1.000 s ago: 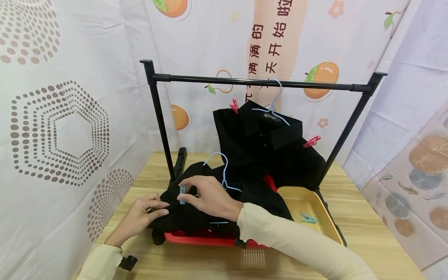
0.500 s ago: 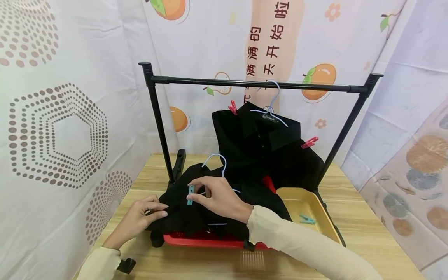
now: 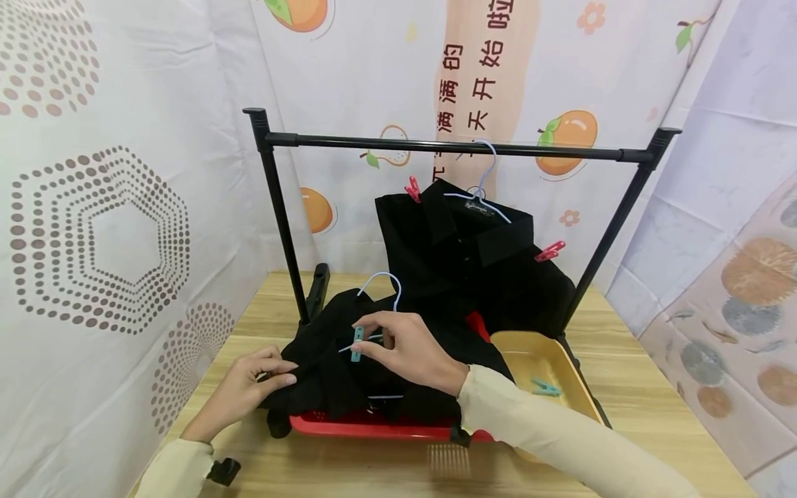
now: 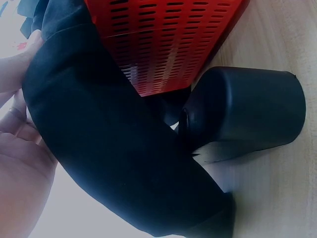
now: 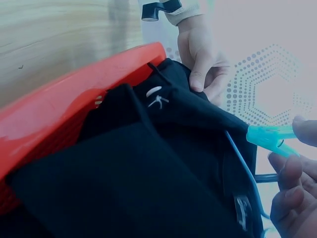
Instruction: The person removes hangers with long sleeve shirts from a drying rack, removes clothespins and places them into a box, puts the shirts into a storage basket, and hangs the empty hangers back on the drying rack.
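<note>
My right hand (image 3: 414,349) pinches a teal clothespin (image 3: 358,344) between thumb and fingers. In the right wrist view, the clothespin's (image 5: 270,137) tip meets the edge of a black shirt (image 3: 339,315); whether it bites the cloth I cannot tell. This shirt lies over a red basket (image 3: 373,429), with a light blue hanger (image 3: 398,285) inside its collar. My left hand (image 3: 252,380) pinches the shirt's left end, its thumb and fingertips on the cloth. Dark fabric hides part of that hand in the left wrist view.
A black rack (image 3: 386,143) spans the back; another black shirt (image 3: 411,242) hangs from it on a blue hanger, with pink clothespins (image 3: 413,189) at its shoulders. To the right, a yellow tray (image 3: 529,342) holds another teal clothespin (image 3: 545,387). A black rack foot (image 4: 262,106) stands beside the basket.
My right hand has moved right along the shirt with the teal clothespin, and more of the hanger's arm now shows. The left hand keeps its grip in nearly the same place.
</note>
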A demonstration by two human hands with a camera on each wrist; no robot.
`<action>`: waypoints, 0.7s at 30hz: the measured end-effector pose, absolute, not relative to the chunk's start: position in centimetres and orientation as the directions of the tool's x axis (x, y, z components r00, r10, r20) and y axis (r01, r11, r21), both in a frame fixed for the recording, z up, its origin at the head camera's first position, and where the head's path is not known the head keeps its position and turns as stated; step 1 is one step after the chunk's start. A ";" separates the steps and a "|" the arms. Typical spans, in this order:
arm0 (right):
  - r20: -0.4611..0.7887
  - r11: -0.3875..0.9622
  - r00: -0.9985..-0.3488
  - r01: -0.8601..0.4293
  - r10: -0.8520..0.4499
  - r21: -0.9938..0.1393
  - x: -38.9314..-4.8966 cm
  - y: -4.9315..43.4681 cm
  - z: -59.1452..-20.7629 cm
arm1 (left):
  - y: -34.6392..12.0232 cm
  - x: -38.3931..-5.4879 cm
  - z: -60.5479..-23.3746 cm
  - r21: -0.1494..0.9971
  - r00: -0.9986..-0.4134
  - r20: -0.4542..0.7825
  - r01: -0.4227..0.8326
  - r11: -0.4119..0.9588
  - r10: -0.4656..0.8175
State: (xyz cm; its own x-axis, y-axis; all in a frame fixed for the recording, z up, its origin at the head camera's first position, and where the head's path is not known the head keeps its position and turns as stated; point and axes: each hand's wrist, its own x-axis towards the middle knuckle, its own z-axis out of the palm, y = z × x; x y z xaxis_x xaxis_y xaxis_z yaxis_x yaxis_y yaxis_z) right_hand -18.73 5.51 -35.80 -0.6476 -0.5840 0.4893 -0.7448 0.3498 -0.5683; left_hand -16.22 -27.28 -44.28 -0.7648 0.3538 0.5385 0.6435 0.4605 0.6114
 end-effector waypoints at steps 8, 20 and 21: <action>0.482 0.375 -0.681 -0.718 -0.551 -0.586 -18.7 7.3 -36.0 | -27.3 -16.2 -44.2 0.605 -0.755 0.549 0.655 0.452 0.359; 0.523 0.360 -0.671 -0.732 -0.525 -0.578 -18.5 10.2 -36.1 | -27.3 -16.3 -44.3 0.596 -0.750 0.554 0.661 0.456 0.362; 0.522 0.364 -0.674 -0.730 -0.523 -0.578 -18.5 10.5 -36.1 | -27.3 -16.3 -44.3 0.597 -0.750 0.555 0.660 0.455 0.361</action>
